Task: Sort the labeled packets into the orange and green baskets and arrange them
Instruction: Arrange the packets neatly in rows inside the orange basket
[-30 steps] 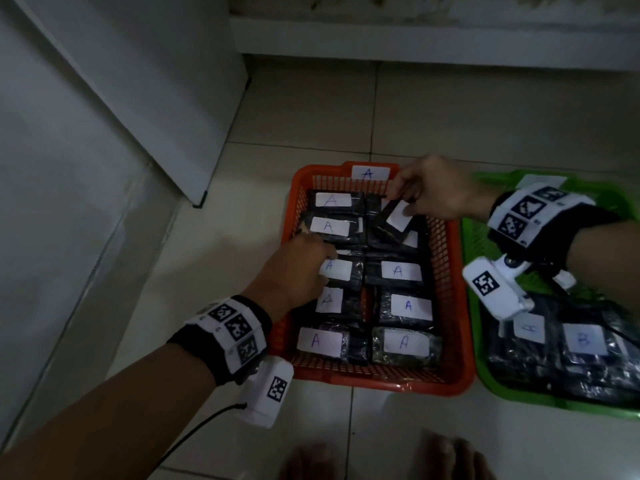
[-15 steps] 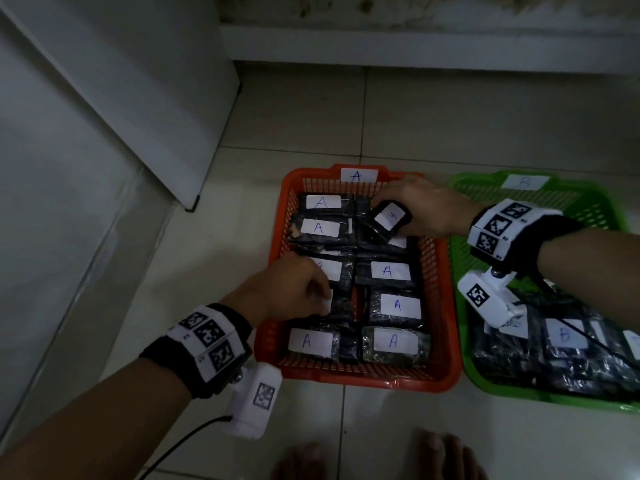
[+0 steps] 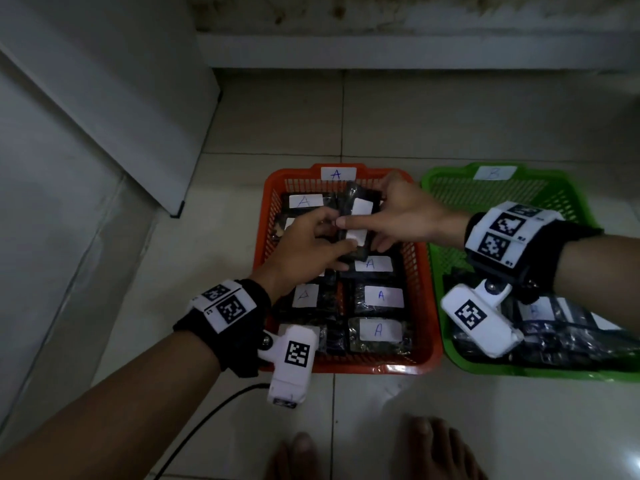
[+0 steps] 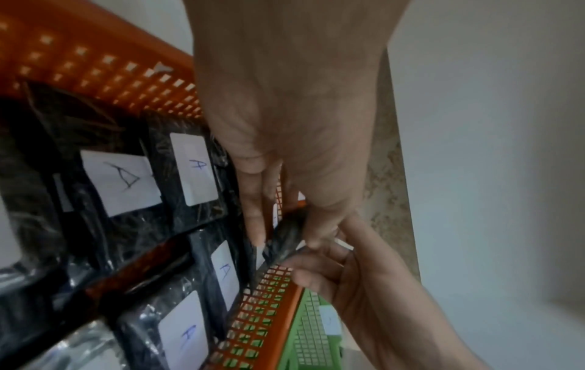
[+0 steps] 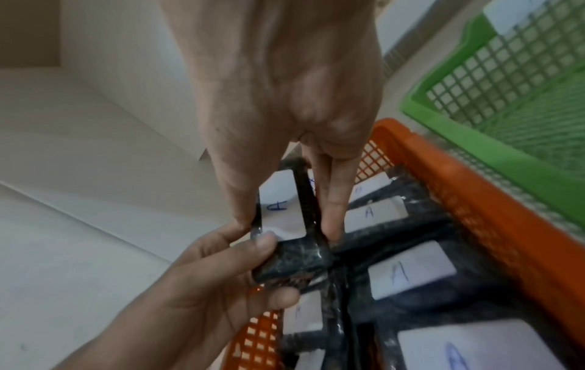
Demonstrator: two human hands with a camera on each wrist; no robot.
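We're down on a pale tiled floor (image 3: 450,116), dim light, a stained wall with a white skirting ledge (image 3: 415,46) running along the far side and a white panel (image 3: 104,98) leaning in at the left, bare toes (image 3: 433,445) poking in at the bottom. Two mesh baskets sit side by side, touching: the orange basket (image 3: 420,271) on the left with an "A" tag on its far rim, the green basket (image 3: 561,188) on the right with a faint "B" tag. The orange one is packed with dark, shiny plastic packets in two rows, each carrying a white label marked "A" (image 3: 379,295); the green one has packets only at its near end, far half bare mesh. And here's the action: both hands meet over the far half of the orange basket on one packet (image 3: 358,223), black and glossy, white sticker up, lifted and tilted above the others. The left hand (image 3: 304,251) pinches its near end, thumb on top and fingers curled underneath. The right hand (image 3: 405,213) grips the far part, thumb and straight fingers clamped on either side of it.
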